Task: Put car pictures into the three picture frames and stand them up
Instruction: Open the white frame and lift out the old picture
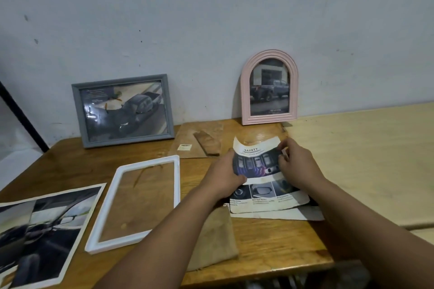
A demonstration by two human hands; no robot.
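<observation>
Two frames done: the grey frame (pixel 123 110) and the pink arched frame (pixel 269 87) stand upright along the far edge of the wooden table (pixel 270 241), each leaning on the wall and each showing a pickup-truck picture.
Third frame: the white frame (pixel 138 202) lies flat and empty near the table's left front, its opening showing bare wood.
Backing board: a brown backing board (pixel 199 139) with its folding stand lies flat by the far edge, between the two standing frames.
Step in hand: judged to be readying the car brochure page (pixel 263 178) for the white frame.
Left hand: the left hand (pixel 225 178) grips the page's left edge, thumb on top and fingers curled under.
Right hand: the right hand (pixel 296 164) pinches the page's upper right edge; a small pale scrap shows at its fingertips, what it is I cannot tell.
Page versus hands: the page sits between both hands, its far end curled up off the table, its near end resting on another sheet (pixel 305 214) at the table's right side.
Doing it well: flatten the curl, check the page against the white frame's opening, and lay it print-down before the backing goes on.
Spare print: a larger car interior print (pixel 47 230) lies at the front left corner, just beside the white frame.
</observation>
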